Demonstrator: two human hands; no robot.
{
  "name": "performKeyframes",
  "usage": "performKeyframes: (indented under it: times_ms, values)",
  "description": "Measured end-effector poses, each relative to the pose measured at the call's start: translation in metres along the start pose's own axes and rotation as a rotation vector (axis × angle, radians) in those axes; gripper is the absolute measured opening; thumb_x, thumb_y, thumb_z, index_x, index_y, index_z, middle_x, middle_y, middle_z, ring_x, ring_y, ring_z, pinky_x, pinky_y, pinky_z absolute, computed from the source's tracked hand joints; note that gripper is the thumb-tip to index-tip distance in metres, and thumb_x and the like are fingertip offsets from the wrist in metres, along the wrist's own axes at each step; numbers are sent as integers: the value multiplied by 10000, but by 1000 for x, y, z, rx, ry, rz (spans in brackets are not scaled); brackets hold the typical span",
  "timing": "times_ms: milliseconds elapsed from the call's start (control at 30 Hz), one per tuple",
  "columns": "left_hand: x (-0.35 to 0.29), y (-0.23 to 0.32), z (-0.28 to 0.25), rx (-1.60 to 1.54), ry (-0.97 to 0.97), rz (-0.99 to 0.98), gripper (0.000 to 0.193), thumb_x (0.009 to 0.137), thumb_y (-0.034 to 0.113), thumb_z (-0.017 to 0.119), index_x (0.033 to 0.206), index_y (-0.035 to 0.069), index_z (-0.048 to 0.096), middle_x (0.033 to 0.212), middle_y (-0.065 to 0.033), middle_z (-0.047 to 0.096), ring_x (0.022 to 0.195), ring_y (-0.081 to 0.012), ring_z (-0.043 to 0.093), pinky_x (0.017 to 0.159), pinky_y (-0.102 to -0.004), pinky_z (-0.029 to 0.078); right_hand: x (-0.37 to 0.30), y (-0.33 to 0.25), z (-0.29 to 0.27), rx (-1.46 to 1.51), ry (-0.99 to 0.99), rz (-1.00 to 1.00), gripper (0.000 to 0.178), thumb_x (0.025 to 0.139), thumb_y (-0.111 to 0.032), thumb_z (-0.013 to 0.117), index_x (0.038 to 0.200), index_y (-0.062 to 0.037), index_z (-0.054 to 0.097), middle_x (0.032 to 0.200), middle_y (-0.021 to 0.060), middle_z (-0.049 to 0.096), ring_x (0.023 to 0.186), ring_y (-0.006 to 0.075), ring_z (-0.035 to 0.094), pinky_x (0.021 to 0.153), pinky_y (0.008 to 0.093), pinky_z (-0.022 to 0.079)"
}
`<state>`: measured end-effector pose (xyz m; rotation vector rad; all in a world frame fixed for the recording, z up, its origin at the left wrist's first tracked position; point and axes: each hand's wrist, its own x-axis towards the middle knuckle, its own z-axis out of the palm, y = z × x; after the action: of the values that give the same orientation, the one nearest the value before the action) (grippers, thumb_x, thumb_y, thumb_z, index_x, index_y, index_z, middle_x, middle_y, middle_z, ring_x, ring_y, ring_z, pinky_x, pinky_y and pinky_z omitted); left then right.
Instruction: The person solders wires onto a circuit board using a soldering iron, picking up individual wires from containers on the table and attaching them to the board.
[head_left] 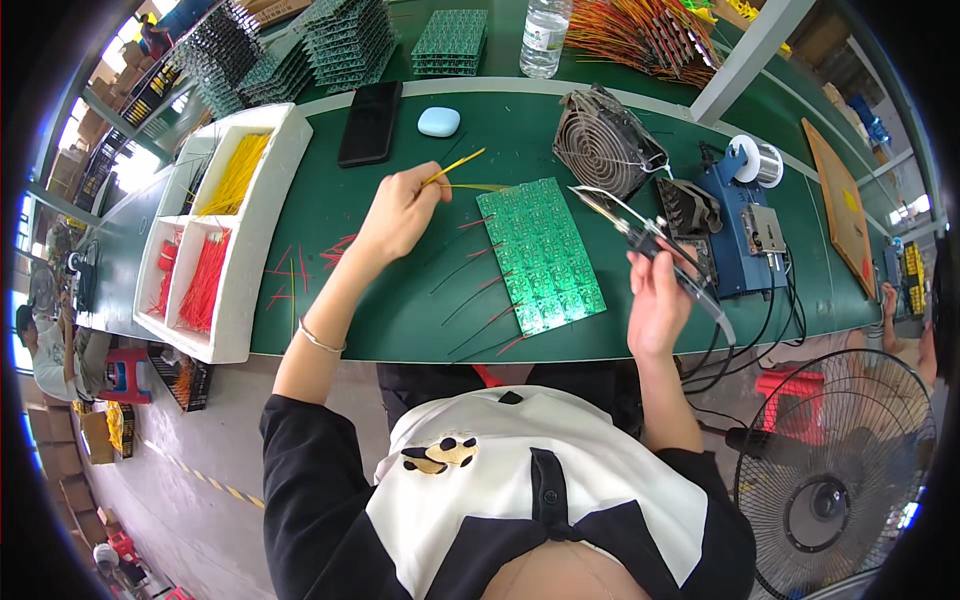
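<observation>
A: Where does the circuit-board panel lie?

B: The green circuit-board panel (pixel 545 260) lies flat on the green bench (pixel 395 320), between the two hands and slightly askew to the near edge. Thin red and dark leads (pixel 468 265) project from its left side.

A: And the left hand?

B: The left hand (pixel 405 213) is raised to the upper left of the panel, its fingers pinched together on yellow wires (pixel 465 161). One wire points up and away; another reaches toward the panel's upper left corner.

A: The right hand?

B: The right hand (pixel 660 298), to the right of the panel, has its fingers closed around the handle of a soldering iron (pixel 640 238). The tip points up and to the left, near the panel's upper right corner.

A: Which items surround them?

B: At left, a white foam tray (pixel 281 165) with compartments; yellow wires fill one and red wires another. Beyond the panel, a black phone (pixel 370 123) and a pale blue case (pixel 438 122). At right, a small dark fan (pixel 603 142) and a blue soldering unit (pixel 727 225), with a spool (pixel 760 163) mounted above it.
</observation>
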<state>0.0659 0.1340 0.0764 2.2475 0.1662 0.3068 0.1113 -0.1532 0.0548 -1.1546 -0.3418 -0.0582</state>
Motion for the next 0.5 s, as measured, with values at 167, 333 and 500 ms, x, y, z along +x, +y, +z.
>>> performKeyframes:
  times_ms: [167,333,500]
  values:
    - [-8,-11,5,-44,39,-97,266,871,204,424,718,6,513,501,-86,366,470,-183,362,478,-330,303,36,24,25,-22,-247,-28,132,880,-113,532,948,-8,492,663,37,490,534,69,435,624,265,473]
    - [-2,-26,1,88,-10,-95,294,886,213,430,694,-2,490,528,-128,426,511,-286,430,519,-395,340,44,42,26,23,-204,42,120,884,-114,523,937,-10,495,633,26,472,509,69,421,585,261,467]
    - [-1,-33,7,396,108,448,256,907,160,398,752,-16,502,541,-102,428,491,-242,392,517,-324,350,37,49,23,-74,-162,-17,117,899,-135,504,929,-22,505,641,9,442,516,61,403,570,256,449]
